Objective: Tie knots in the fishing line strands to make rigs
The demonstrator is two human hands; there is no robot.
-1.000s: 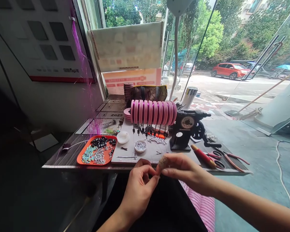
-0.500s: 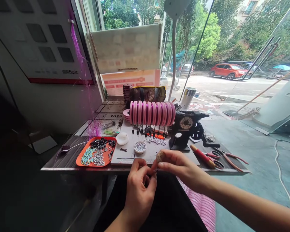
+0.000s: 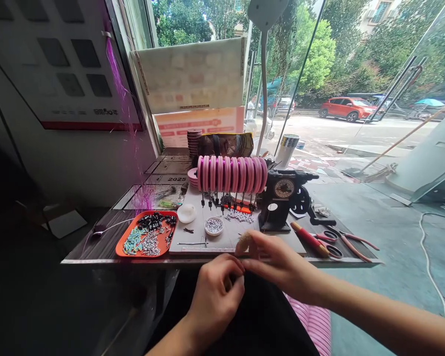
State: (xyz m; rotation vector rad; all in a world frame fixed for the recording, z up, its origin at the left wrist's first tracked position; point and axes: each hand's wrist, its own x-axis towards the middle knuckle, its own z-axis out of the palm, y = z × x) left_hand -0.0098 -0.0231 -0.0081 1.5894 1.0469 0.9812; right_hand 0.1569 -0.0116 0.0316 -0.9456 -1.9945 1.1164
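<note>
My left hand (image 3: 217, 294) is curled closed just below the table's front edge, its fingertips pinched against those of my right hand (image 3: 278, 262). My right hand is also pinched shut, and its forefinger wears a tan fabric finger cot (image 3: 243, 241). Whatever sits between the fingertips is too small to make out. Just beyond the hands lie a white work mat (image 3: 230, 237), a small white dish of silvery beads (image 3: 214, 225) and a thin metal needle (image 3: 193, 243).
An orange tray (image 3: 128, 251) of small dark and teal parts sits at the left. A row of pink spools (image 3: 232, 174) stands behind the mat, beside a black hand-crank winder (image 3: 284, 200). Red-handled scissors (image 3: 328, 237) and pliers (image 3: 356, 242) lie at the right. A lamp stem (image 3: 262, 94) rises behind.
Both hands have dropped a little lower towards my lap and stayed pinched together. My left hand's fingers have curled in tighter under my right fingertips.
</note>
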